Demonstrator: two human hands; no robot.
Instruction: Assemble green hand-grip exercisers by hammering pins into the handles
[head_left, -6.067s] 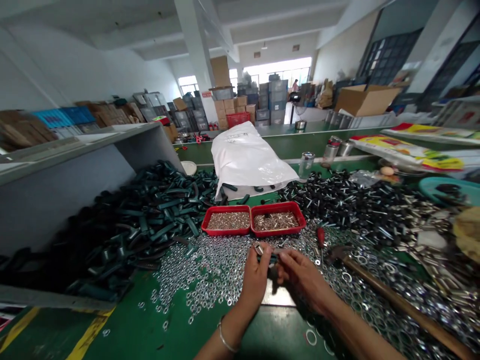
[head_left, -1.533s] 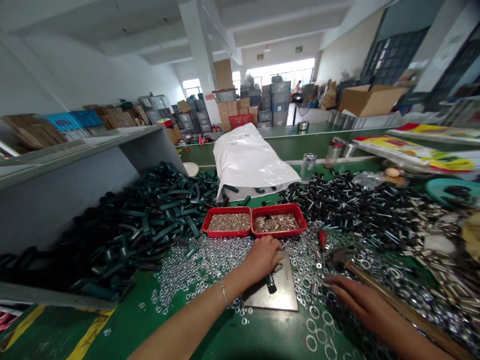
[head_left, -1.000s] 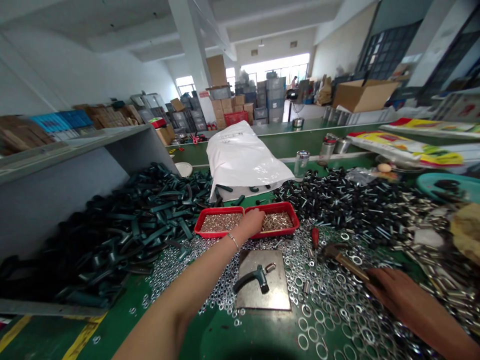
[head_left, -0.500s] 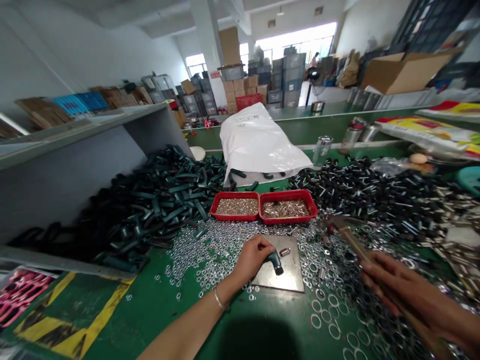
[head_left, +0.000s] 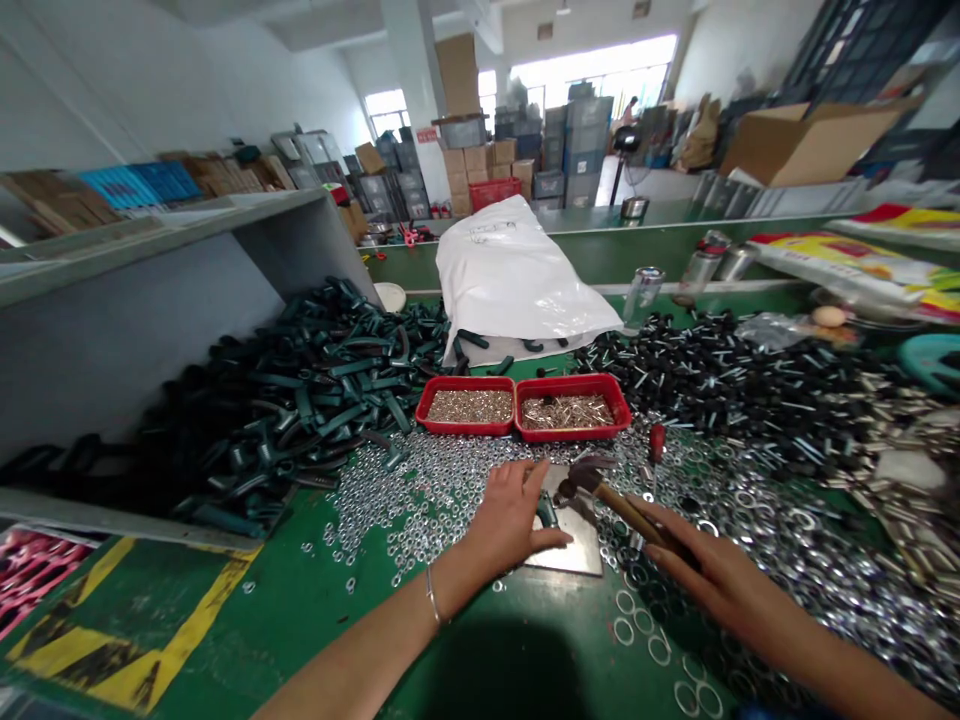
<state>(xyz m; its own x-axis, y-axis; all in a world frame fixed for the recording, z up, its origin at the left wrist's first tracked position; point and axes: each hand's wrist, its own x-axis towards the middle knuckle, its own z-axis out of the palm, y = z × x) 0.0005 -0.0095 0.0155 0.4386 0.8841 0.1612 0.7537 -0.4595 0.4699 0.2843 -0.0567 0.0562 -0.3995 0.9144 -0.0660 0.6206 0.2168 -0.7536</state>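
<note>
- Along the workbench's (head_left: 337, 640) left edge, we have a grey open-fronted bin (head_left: 172, 325) heaped with dark-green handles (head_left: 337, 365).
- Toward the far edge lies our white plastic sack (head_left: 521, 275).
- Our right hand (head_left: 697, 560) wraps firmly round a claw hammer's (head_left: 624, 511) wooden shaft.
- Beyond the steel plate's (head_left: 574, 558) far edge, our left red tray (head_left: 465, 430) holds tiny metal pieces (head_left: 471, 405); the right red tray (head_left: 574, 435), metal pins (head_left: 570, 412).
- Our left hand (head_left: 510, 515), half open, covers one green handle (head_left: 546, 511) on the plate; its grip we cannot tell.

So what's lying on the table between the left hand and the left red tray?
In the head view, small loose metal rings are scattered on the green tabletop between the left hand and the left red tray.
</note>
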